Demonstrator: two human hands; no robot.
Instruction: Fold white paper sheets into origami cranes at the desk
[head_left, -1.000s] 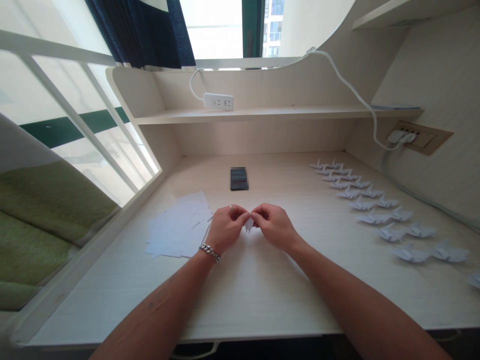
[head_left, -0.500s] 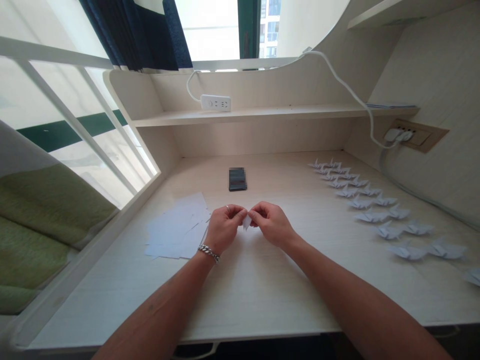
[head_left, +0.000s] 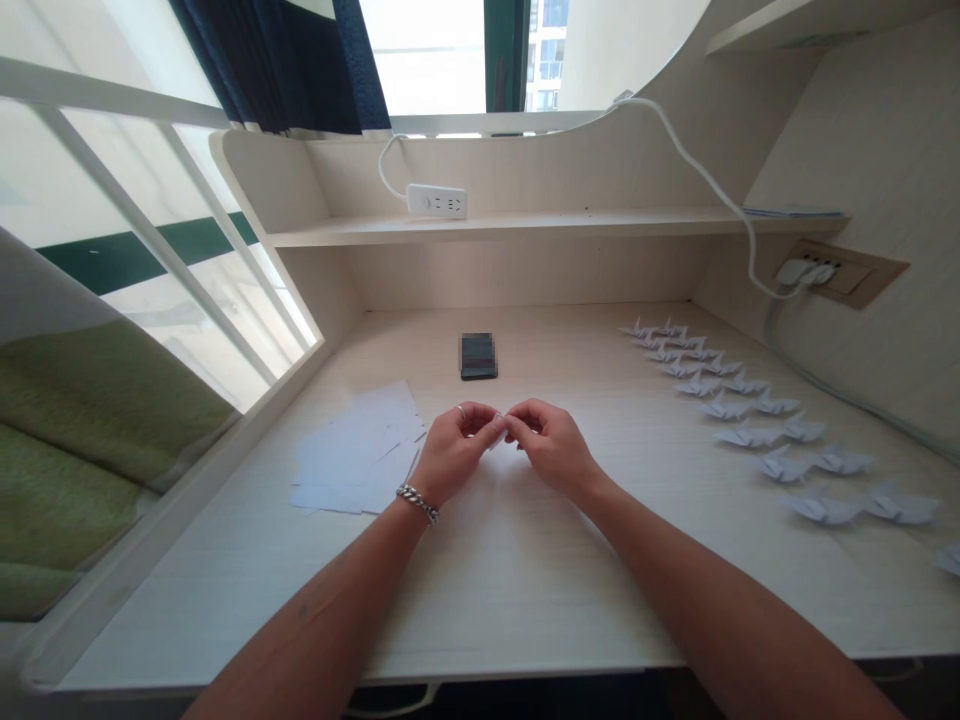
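Left hand (head_left: 450, 455) and right hand (head_left: 549, 447) pinch folded paper (head_left: 498, 433); cranes (head_left: 750, 436) (2 rows, 3 o'clock) look done, 9 o'clock sheets (head_left: 349, 455) unfolded.

small white folded paper (head_left: 496, 438), pinched, mostly hidden

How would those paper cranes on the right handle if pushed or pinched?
Probably very light: each paper crane is thin folded paper, so a push likely slides it across the smooth desk. Raised wings look easily crushed. Likely tips rather than rolls.
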